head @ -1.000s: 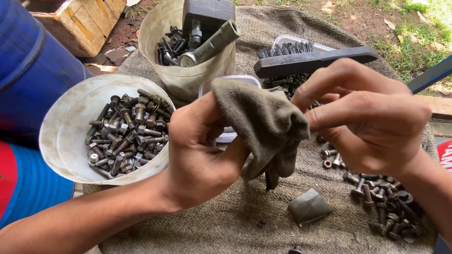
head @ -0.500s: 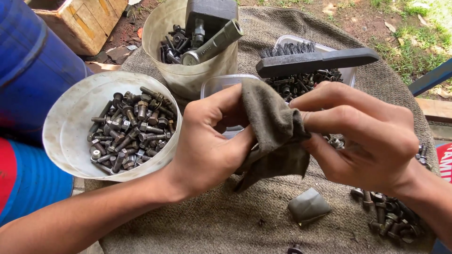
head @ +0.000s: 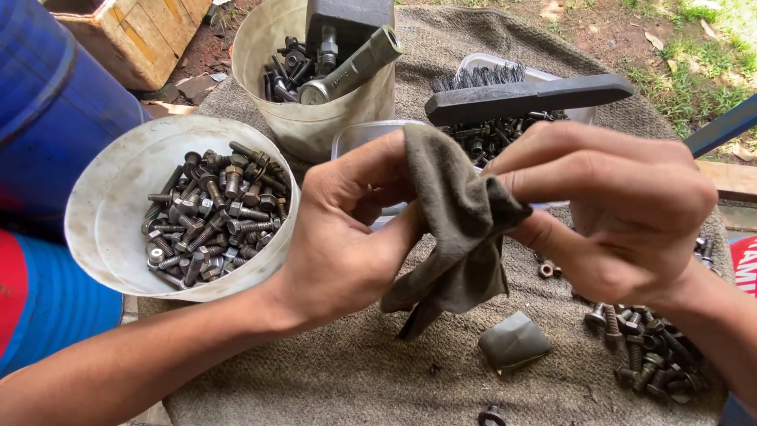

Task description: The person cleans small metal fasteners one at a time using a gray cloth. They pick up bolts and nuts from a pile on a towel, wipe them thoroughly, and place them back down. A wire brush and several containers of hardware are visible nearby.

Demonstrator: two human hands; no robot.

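We pinch grey rag point(head: 457, 221) between left hand point(head: 347, 237) and right hand point(head: 615, 213) — both closed on it (anything wrapped inside hidden). White bowl point(head: 87, 229) holds bolts point(head: 213, 213) — loose bolts point(head: 646, 347) remain on cloth.

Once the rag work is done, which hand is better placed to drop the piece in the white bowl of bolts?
Probably the left hand: it sits beside the white bowl, while the right hand is across the rag.
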